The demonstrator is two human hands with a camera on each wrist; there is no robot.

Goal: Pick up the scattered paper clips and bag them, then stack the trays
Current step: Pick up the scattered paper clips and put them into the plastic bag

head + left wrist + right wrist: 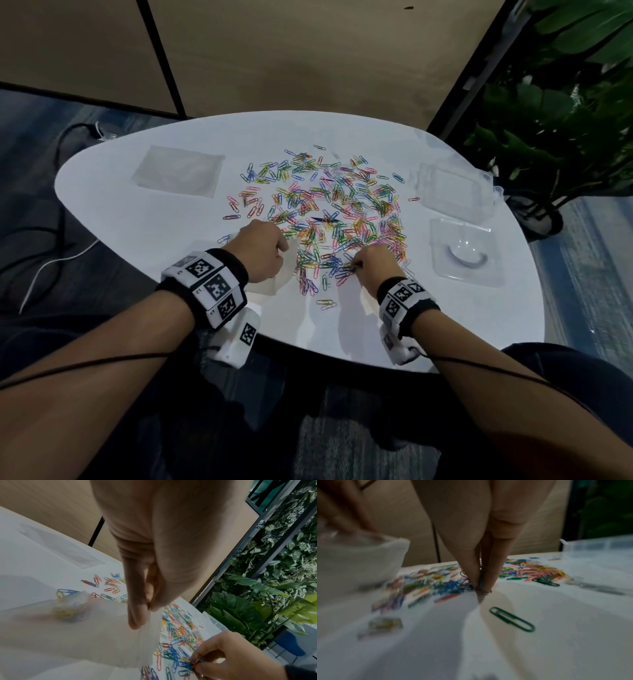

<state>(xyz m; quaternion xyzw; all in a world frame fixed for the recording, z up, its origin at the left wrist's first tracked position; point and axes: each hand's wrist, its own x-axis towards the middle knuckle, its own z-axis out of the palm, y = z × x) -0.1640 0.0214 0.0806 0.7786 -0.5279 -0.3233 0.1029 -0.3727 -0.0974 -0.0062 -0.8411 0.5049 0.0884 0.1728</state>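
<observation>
Many coloured paper clips (329,212) lie scattered over the middle of the white table (445,308). My left hand (260,250) pinches the rim of a clear plastic bag (96,632) that holds a few clips (68,611), at the near left of the pile. My right hand (371,265) pinches several clips (199,661) at the pile's near edge, fingertips (476,582) down on the table. A single green clip (511,619) lies just in front of that hand. Two clear trays (462,250) (455,188) sit at the right.
A second flat clear bag (180,174) lies at the table's far left. A potted plant (561,113) stands beyond the right edge. Cables (51,260) run over the floor at the left. A tan wall panel (274,51) rises behind the table.
</observation>
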